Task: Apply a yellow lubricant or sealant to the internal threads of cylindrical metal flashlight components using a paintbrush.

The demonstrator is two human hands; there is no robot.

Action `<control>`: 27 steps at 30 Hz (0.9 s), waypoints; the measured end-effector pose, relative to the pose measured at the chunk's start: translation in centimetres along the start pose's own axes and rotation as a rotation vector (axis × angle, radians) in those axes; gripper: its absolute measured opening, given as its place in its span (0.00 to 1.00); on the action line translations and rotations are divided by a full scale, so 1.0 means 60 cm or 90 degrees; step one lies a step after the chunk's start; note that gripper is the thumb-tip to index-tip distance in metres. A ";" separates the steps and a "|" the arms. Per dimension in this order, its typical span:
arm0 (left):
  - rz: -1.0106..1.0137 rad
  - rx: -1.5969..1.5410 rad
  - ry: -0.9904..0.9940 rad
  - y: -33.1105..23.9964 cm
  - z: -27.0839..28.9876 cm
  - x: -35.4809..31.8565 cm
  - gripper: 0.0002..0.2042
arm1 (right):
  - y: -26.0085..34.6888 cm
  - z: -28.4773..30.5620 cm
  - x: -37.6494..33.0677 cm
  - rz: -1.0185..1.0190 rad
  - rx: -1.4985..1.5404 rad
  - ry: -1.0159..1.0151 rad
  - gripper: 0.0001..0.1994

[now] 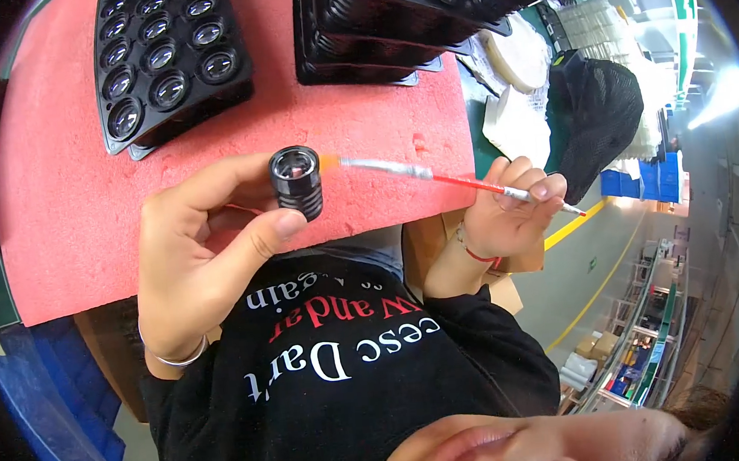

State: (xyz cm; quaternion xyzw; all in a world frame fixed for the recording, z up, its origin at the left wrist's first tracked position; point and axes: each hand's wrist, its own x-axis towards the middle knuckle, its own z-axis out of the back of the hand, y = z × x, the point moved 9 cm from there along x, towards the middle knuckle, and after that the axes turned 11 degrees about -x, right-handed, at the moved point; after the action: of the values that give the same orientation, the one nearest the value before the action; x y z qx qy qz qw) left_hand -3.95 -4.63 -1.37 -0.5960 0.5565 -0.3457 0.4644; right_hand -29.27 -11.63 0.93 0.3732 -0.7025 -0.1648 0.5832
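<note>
My left hand (195,243) is closed round a black lens barrel (298,184), held upright between thumb and fingers. Its glass end faces up, and ridged rings run round its lower part. In my right hand (513,203) a slim brush (460,180) is pinched by its red and white handle. The brush's orange tip reaches left to the side of the barrel's upper rim; whether it touches cannot be told. Both hands are over the near edge of a pink foam sheet (69,217).
Beyond my left hand stands a black tray (181,107) filled with lens barrels. Stacked black trays (357,51) stand at the far middle. To the right lie white round pads (516,57) and a black mesh bag (605,103). A blue bin (661,177) and shelving stand farther right.
</note>
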 end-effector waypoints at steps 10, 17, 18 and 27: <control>-0.052 0.102 -0.015 -0.009 -0.009 0.007 0.13 | -0.004 0.011 -0.004 -0.030 0.095 -0.022 0.14; -0.074 0.116 -0.050 -0.016 -0.012 0.005 0.12 | 0.001 -0.004 -0.002 0.009 0.015 0.032 0.13; -0.067 0.117 -0.051 -0.015 -0.012 0.004 0.12 | 0.002 -0.001 -0.003 0.014 0.010 0.020 0.13; -0.051 0.110 -0.013 -0.006 -0.010 0.006 0.12 | 0.001 0.006 -0.002 0.031 -0.016 -0.010 0.13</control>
State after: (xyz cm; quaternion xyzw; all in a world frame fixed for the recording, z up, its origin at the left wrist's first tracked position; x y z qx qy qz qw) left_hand -4.34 -5.08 -0.89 -0.5790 0.4951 -0.4049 0.5057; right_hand -29.62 -11.55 0.80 0.3473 -0.7138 -0.1626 0.5861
